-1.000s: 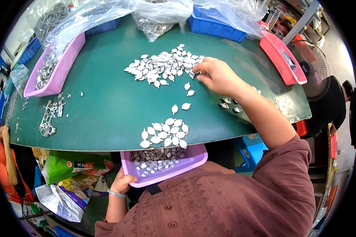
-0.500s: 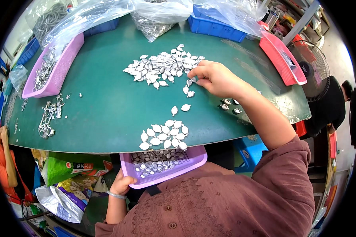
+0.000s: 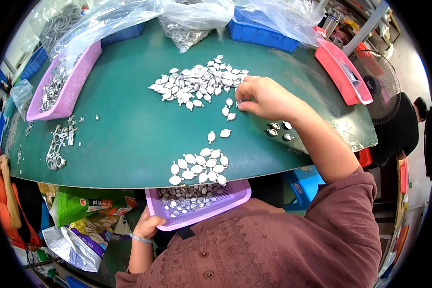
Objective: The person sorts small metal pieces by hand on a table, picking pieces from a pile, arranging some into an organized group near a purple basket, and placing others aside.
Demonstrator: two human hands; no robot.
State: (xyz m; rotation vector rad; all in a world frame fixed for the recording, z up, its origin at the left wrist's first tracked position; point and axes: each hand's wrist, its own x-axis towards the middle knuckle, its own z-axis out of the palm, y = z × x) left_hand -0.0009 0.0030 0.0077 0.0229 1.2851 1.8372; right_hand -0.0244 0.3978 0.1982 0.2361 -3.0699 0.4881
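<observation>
Pieces [image 3: 197, 82] lie heaped on the far part of the smooth green table [image 3: 120, 144], just left of the right hand's fingertips. Left to right, I have the left hand [image 3: 149, 224] closed on the near-left rim of a purple plastic mesh tray [image 3: 236, 194] holding small grey ones; flat, silvery ovals with stubs; then the right hand [image 3: 264, 98], thumb and forefinger nearly together around one oval; its grip I can't tell.

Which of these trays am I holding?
The purple tray sitting lower than the table, gripped by your left hand; the other trays aren't held.
</observation>
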